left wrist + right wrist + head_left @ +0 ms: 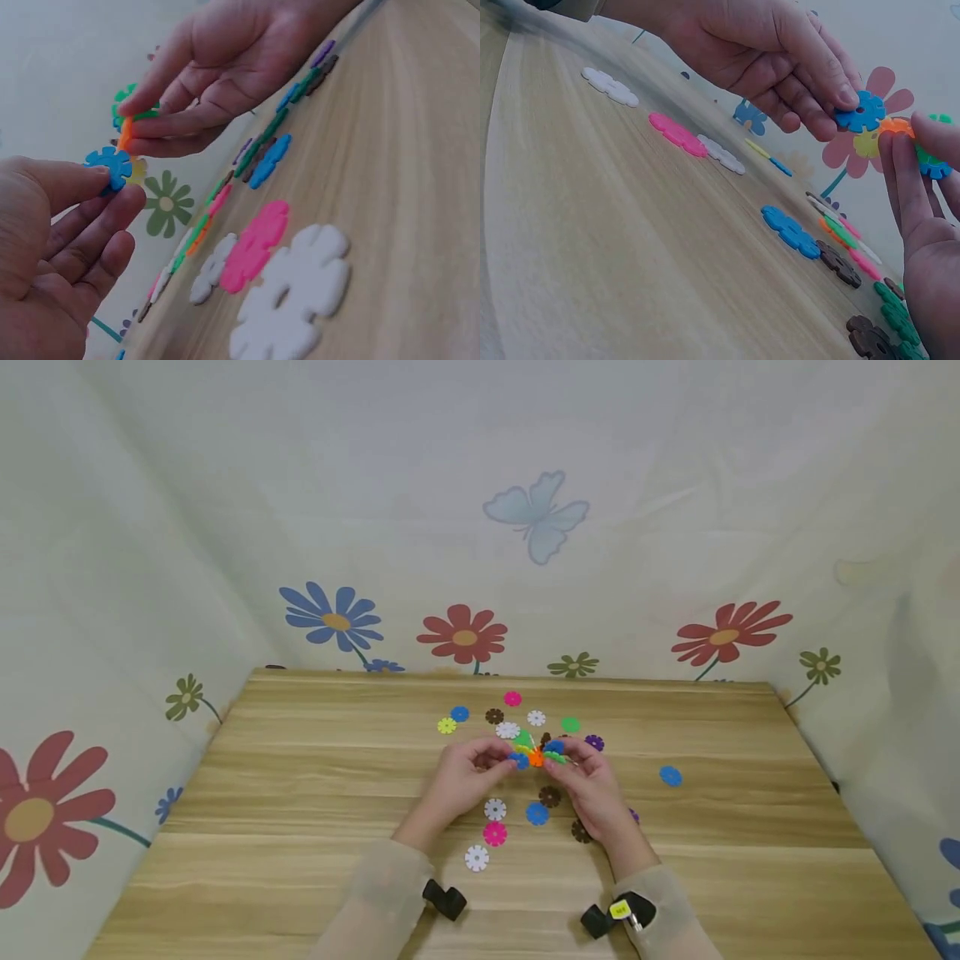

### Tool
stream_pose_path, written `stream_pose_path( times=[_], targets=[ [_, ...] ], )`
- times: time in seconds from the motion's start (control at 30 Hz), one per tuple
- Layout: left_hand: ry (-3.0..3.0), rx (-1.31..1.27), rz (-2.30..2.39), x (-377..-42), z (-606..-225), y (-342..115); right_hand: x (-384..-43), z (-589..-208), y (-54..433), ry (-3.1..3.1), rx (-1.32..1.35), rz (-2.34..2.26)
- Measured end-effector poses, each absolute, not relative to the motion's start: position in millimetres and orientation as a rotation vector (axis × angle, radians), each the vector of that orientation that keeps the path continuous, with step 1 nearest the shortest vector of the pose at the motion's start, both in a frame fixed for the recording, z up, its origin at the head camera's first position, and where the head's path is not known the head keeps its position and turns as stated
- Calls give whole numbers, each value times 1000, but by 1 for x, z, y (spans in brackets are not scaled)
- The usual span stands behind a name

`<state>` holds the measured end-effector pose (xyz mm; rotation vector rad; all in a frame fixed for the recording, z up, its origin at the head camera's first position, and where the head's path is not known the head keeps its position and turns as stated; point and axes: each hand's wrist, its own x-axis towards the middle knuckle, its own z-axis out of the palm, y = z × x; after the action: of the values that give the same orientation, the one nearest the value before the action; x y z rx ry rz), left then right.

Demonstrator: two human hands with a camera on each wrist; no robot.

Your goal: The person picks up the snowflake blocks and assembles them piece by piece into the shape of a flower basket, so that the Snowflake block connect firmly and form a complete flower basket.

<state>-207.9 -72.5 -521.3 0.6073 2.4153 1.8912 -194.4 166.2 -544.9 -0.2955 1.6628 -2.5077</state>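
Above the table, both hands hold a small chain of notched snowflake discs. My left hand (463, 783) pinches the blue disc (860, 111) at one end between thumb and fingers. A yellow disc (866, 143) and an orange disc (897, 127) join on between the hands. With thumb and fingers my right hand (596, 793) grips the other end, where a green disc (136, 100) and a second blue disc (555, 747) sit. The right fingers partly cover that end, so its exact joints are hidden.
Loose discs lie flat below and behind the hands, among them white (477, 858), pink (495, 833), brown (550, 796) and blue (537, 813) ones. A single blue disc (671, 776) lies off to the right. Behind the wooden table (300, 827) hangs a flower-printed cloth (390, 510).
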Motion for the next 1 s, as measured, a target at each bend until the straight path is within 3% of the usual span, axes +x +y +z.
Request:
stream_pose_path(
  times=[0.5,1.0],
  targets=[
    [2580,636,1887,-207,-516,-69,-195,-539,165,1965,-279,-2381],
    [2714,837,1751,-204,-519,-67,-194,-541,166,2084,-266,-2290]
  ],
)
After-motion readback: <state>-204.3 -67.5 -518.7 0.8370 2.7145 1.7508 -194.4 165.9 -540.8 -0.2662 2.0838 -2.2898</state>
